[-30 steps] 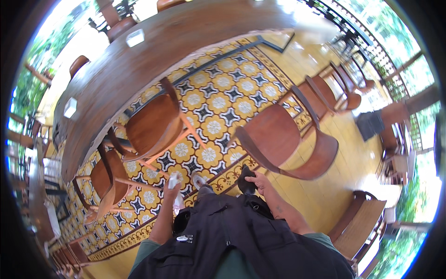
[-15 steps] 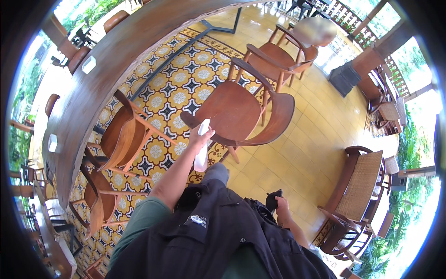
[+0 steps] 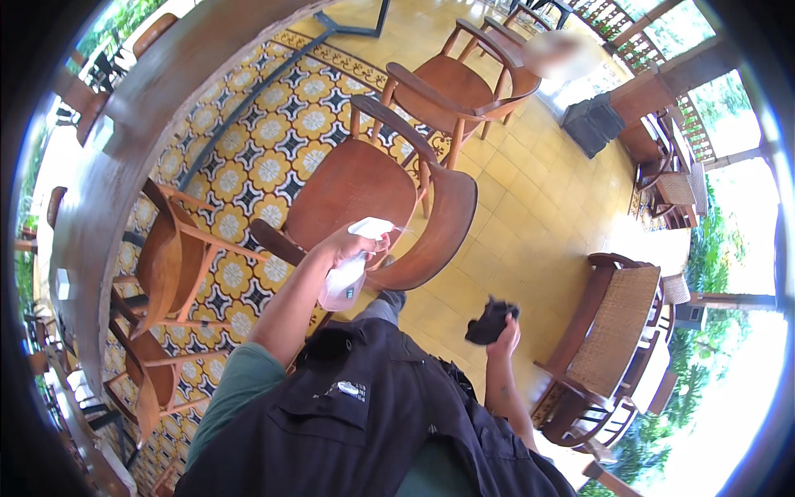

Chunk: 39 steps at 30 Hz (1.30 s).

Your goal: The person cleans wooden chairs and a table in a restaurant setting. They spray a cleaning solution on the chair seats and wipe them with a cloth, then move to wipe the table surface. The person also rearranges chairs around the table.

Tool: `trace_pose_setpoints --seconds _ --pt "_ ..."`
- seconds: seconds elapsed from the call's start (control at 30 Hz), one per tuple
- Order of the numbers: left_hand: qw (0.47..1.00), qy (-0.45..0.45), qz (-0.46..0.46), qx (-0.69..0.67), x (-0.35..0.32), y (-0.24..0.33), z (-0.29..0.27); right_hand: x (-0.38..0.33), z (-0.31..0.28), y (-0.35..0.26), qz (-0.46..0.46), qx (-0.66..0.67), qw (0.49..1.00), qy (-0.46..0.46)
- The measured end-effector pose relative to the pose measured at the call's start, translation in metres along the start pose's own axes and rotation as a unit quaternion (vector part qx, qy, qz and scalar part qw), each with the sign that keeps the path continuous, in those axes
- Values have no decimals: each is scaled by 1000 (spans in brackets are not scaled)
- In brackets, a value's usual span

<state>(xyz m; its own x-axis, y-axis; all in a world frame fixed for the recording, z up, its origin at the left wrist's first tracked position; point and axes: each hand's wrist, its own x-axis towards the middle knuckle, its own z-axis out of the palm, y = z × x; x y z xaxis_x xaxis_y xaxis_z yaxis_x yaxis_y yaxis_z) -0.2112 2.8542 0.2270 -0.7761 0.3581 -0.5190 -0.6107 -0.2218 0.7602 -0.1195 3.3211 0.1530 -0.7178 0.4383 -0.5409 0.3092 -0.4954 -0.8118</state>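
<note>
Spray bottle (image 3: 348, 269), pale pink with a white trigger head, sits mid-frame in the left hand (image 3: 352, 247), fingers clamped round its neck and trigger, nozzle toward the chair (image 3: 356, 195) just above. It looks like light, stiff plastic, likely slick if wet, best held at the neck as now. Lower right of centre, the right hand (image 3: 503, 335) is closed on a dark cloth (image 3: 490, 321), soft and limp. A long counter (image 3: 124, 141) curves along the upper left over the patterned floor (image 3: 273, 132).
</note>
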Motion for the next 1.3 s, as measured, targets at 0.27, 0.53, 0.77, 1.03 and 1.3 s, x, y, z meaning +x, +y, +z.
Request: trace_pose_setpoints --seconds 0.27,0.53,0.77,1.03,1.3 --pt "995 71 -61 36 57 8 18 94 293 -130 -288 -540 746 -263" --pt "945 317 31 -70 -24 -49 -6 125 369 -3 -372 -750 -140 -529" --pt "825 547 3 -144 -83 -117 31 -23 282 115 -42 -552 125 -824" --pt "686 667 47 -287 -66 -163 140 185 433 22 -262 -736 -77 -619" --pt "587 710 -4 -389 -19 -186 226 180 355 119 -180 -683 -131 -696"
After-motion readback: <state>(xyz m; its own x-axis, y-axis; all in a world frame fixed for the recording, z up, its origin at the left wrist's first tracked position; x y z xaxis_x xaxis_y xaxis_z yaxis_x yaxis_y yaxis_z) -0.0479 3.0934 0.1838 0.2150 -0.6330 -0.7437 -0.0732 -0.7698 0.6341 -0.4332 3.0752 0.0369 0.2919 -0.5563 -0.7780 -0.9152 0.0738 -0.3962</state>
